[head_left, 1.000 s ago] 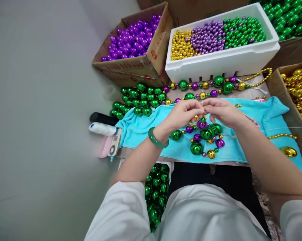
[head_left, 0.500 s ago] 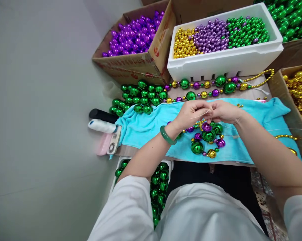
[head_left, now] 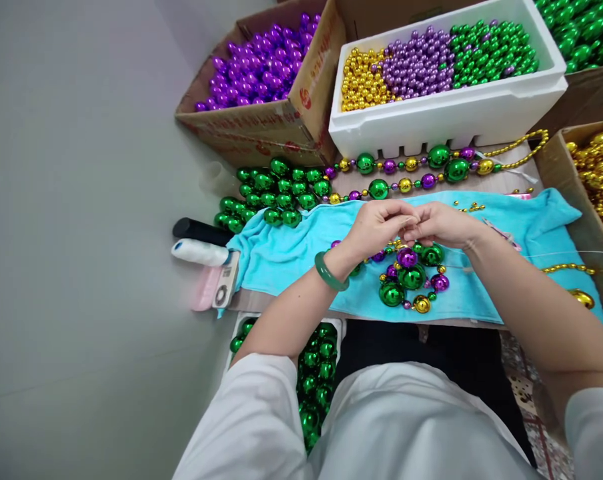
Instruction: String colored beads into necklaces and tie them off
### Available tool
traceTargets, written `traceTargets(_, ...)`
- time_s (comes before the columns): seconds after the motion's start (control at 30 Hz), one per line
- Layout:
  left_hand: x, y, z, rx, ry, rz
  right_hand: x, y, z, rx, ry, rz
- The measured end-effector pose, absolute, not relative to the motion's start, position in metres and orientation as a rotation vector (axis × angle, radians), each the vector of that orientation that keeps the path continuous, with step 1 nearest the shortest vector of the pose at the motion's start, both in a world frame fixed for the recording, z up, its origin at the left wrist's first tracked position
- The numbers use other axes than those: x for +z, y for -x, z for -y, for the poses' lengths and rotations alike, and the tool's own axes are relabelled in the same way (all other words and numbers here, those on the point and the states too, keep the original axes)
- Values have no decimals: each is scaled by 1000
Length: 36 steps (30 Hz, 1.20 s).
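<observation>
My left hand (head_left: 379, 223), with a green bangle (head_left: 330, 272) at the wrist, meets my right hand (head_left: 442, 224) above a blue towel (head_left: 291, 257). Thumb and fingers of both hands are pinched together at the tips on a thin clear string, mostly hidden there. A length of this string (head_left: 551, 253) runs out to the right past my right forearm. Just below the hands lies a coiled bead necklace (head_left: 410, 277) of green, purple and gold beads. Small gold beads (head_left: 474, 207) and what looks like pink-handled snips (head_left: 503, 235) rest beyond my right wrist.
Behind stand a carton (head_left: 241, 127) of purple beads and a white foam box (head_left: 446, 117) of gold, purple and green beads. Finished-looking bead strands (head_left: 379, 189) and loose green beads (head_left: 281, 200) lie before them. Gold beads (head_left: 599, 167) fill a right-hand carton.
The view has shifted slightly. Both hands stay together above the necklace, fingertips a little rearranged. The pink-handled snips beside my right wrist have come into view.
</observation>
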<state>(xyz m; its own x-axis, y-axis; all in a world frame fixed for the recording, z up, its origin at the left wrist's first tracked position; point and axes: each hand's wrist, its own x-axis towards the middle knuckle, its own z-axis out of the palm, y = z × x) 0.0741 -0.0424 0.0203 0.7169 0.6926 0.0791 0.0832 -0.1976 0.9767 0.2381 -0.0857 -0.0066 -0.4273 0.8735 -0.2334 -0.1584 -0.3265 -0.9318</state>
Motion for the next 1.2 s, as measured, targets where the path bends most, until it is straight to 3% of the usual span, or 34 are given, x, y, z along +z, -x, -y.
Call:
traceTargets(0.5,0,-63,41,617,-1274,-761,-12,-250,87,1474,1165,780)
traceTargets(0.97,1,-54,38,456,-1182,-729,-19,-232,106,1464,737,432)
traceTargets(1.2,11,-63,37,750,-1507,-660,-10,-229,107,1390,893,664)
